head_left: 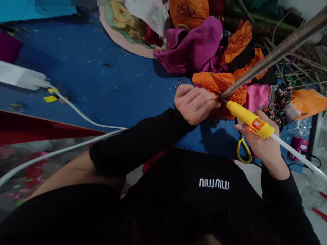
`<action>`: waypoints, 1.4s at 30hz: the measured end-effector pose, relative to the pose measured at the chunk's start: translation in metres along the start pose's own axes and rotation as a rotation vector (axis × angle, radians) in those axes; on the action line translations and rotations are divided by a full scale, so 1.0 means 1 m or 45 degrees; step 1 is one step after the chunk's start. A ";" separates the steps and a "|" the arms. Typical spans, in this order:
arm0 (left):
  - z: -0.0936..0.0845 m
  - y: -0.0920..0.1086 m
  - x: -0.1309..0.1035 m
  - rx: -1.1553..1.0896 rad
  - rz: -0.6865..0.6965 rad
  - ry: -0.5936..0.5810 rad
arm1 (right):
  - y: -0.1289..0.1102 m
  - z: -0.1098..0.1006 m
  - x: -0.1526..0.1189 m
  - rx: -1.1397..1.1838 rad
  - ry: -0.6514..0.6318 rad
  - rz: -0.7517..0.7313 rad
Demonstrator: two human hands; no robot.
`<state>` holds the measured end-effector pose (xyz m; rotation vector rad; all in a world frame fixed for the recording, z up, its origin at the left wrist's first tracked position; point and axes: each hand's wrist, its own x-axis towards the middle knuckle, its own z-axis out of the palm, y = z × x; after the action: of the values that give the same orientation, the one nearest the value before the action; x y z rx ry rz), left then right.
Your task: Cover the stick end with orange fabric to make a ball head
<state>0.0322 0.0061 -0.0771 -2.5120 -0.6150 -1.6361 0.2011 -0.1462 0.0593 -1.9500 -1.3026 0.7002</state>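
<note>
Over one table [133, 83], we are pinching orange cloth [211, 80] beside one stick [270, 58], left hand [194, 103]; our right hand [268, 147] is gripping one glue gun [241, 113].

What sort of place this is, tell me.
Probably a craft workspace: purple cloth on a blue table, a heap of thin sticks, and a yellow tool, perhaps a glue gun, in the right hand.
</note>
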 end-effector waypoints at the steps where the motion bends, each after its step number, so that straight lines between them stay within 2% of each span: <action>1: -0.001 0.001 0.004 -0.028 0.006 0.021 | -0.001 0.000 0.000 0.020 0.002 -0.012; 6: -0.006 0.006 0.016 -0.087 0.068 0.185 | -0.004 -0.003 0.001 0.020 0.033 -0.012; 8: -0.007 0.007 0.016 -0.056 0.065 0.139 | -0.004 -0.004 0.000 -0.027 0.043 0.023; 12: -0.004 0.004 0.005 -0.090 -0.051 -0.075 | -0.004 -0.003 0.002 -0.015 0.064 0.040; 19: 0.003 0.001 -0.011 -0.120 -0.124 -0.187 | -0.005 -0.002 0.002 -0.072 0.042 0.017; 26: -0.009 0.004 0.007 -0.023 0.087 -0.040 | 0.003 -0.008 -0.004 -0.069 -0.063 0.030; 28: -0.010 0.004 0.007 -0.021 0.092 -0.069 | 0.005 -0.008 -0.005 -0.069 -0.066 0.057; 33: -0.006 0.003 -0.006 -0.020 0.001 -0.270 | 0.003 -0.006 -0.007 0.018 -0.033 0.040; 37: -0.005 0.002 -0.010 -0.021 -0.010 -0.268 | -0.001 -0.002 -0.005 0.083 0.017 -0.017; 42: -0.009 0.000 -0.007 -0.128 0.000 -0.237 | 0.003 0.002 -0.001 -0.060 0.026 -0.048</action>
<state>0.0221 0.0011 -0.0792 -2.7587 -0.5620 -1.4795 0.2008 -0.1473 0.0558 -1.9595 -1.3509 0.6346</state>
